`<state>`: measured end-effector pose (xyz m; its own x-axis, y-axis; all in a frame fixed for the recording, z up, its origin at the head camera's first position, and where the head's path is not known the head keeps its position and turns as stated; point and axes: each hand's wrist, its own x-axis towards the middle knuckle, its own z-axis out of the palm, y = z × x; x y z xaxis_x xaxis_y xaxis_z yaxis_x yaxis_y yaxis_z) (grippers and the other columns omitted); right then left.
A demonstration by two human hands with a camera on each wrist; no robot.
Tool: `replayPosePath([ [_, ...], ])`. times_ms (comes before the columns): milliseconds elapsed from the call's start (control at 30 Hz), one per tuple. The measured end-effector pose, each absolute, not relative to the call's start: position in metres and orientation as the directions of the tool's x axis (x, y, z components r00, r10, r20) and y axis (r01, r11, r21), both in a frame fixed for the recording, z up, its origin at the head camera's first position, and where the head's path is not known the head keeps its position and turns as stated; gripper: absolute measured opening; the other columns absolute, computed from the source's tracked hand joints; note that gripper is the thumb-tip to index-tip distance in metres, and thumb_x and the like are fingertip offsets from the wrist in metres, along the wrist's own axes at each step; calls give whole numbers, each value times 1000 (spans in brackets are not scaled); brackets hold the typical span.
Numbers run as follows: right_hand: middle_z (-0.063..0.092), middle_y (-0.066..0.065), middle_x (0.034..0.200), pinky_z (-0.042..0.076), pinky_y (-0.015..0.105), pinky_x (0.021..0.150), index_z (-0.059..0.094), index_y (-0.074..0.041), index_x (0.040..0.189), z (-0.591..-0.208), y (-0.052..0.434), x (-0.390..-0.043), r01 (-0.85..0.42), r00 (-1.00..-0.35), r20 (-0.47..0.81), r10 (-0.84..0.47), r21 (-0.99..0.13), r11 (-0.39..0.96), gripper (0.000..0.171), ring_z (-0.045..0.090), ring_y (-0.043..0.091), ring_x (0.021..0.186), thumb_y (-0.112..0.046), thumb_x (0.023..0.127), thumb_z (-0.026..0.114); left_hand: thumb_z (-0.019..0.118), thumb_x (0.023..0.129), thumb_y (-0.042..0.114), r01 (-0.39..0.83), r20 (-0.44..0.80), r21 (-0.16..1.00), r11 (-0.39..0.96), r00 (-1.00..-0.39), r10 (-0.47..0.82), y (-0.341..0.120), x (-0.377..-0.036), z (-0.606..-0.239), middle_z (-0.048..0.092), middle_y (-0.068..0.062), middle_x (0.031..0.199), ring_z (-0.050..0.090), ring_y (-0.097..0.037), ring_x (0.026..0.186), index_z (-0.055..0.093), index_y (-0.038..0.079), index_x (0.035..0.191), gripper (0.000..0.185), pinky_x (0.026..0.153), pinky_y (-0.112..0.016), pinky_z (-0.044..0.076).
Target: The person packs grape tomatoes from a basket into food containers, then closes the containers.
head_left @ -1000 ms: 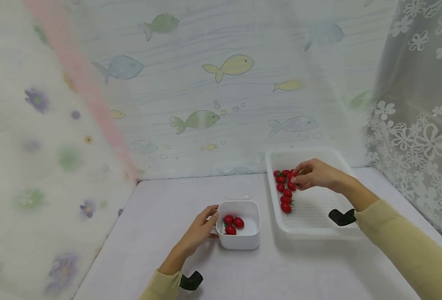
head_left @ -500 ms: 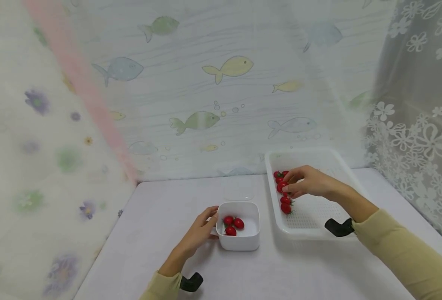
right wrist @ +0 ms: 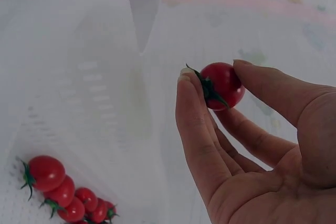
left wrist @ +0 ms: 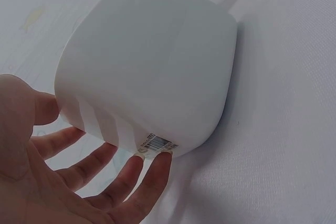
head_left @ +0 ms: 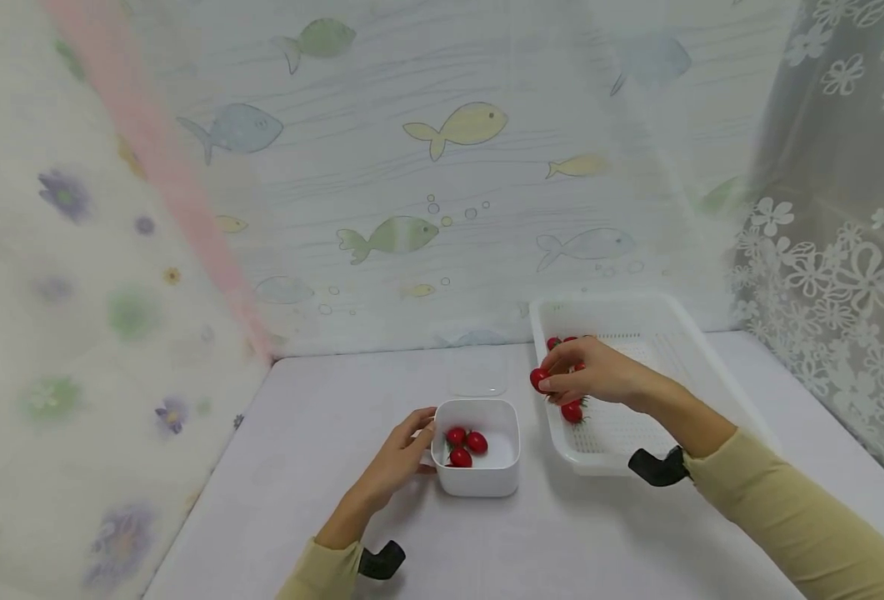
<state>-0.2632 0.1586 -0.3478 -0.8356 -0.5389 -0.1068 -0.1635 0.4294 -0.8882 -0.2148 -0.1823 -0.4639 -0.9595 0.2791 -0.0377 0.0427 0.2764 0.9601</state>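
Observation:
My left hand [head_left: 400, 454] rests its spread fingertips against the left side of a white square box [head_left: 479, 483]; in the left wrist view they touch the wall beside a barcode label [left wrist: 156, 143]. Inside the box lie several cherry tomatoes [head_left: 476, 442]. My right hand [head_left: 595, 372] pinches one red cherry tomato [right wrist: 223, 85] with a green stem between thumb and fingertips, over the left rim of a white perforated basket [head_left: 584, 465]. More cherry tomatoes [head_left: 572, 412] lie along the basket's left side, partly hidden by this hand.
A clear flat piece [head_left: 477, 385] lies behind the box on the white tablecloth [head_left: 352, 392]. Fish-printed cloth [head_left: 456, 183] hangs behind the table, with flowered curtains [head_left: 67, 392] at the sides. A black wrist piece [head_left: 659, 467] sits at each cuff.
My right hand lifts a cherry tomato from the row and moves left with it to the basket's rim. My left hand and the box stay in place.

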Motion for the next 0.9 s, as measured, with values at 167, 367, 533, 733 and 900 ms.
replayPosePath([
  [167, 70, 15, 109, 61, 41, 88, 64, 4, 122, -347, 148, -260, -187, -825, -102, -557, -879, 438, 35, 74, 31, 90, -19, 97, 72, 46, 111, 29, 43, -37, 959, 279, -960, 276, -182, -215, -464, 47, -18, 147, 56, -41, 127, 43, 9, 152, 45, 84, -44, 62],
  [367, 69, 14, 106, 61, 40, 87, 64, 4, 121, -351, 138, -257, -202, -816, -94, -570, -878, 434, 35, 75, 25, 84, -19, 96, 73, 47, 111, 29, 43, -37, 959, 280, -961, 272, -182, -215, -464, 47, -18, 146, 55, -41, 127, 43, 10, 152, 46, 85, -45, 61],
  [533, 69, 13, 103, 61, 41, 86, 66, 2, 117, -358, 127, -255, -189, -805, -92, -586, -897, 400, 29, 74, 25, 85, -16, 96, 73, 47, 111, 30, 44, -34, 961, 273, -961, 273, -182, -214, -464, 47, -19, 147, 55, -42, 127, 44, 9, 152, 46, 85, -45, 61],
  [733, 68, 10, 101, 62, 38, 83, 67, 0, 116, -366, 114, -251, -208, -797, -87, -597, -889, 407, 28, 72, 25, 87, -19, 96, 74, 46, 111, 30, 47, -32, 960, 278, -961, 274, -182, -214, -465, 47, -19, 148, 55, -42, 128, 43, 9, 152, 46, 85, -45, 61],
  [900, 68, 9, 100, 62, 37, 82, 67, -2, 115, -369, 103, -247, -238, -781, -73, -620, -884, 403, 26, 72, 27, 88, -19, 96, 74, 46, 111, 29, 50, -31, 959, 279, -961, 276, -182, -214, -465, 46, -19, 149, 55, -40, 127, 43, 8, 152, 46, 85, -45, 61],
])
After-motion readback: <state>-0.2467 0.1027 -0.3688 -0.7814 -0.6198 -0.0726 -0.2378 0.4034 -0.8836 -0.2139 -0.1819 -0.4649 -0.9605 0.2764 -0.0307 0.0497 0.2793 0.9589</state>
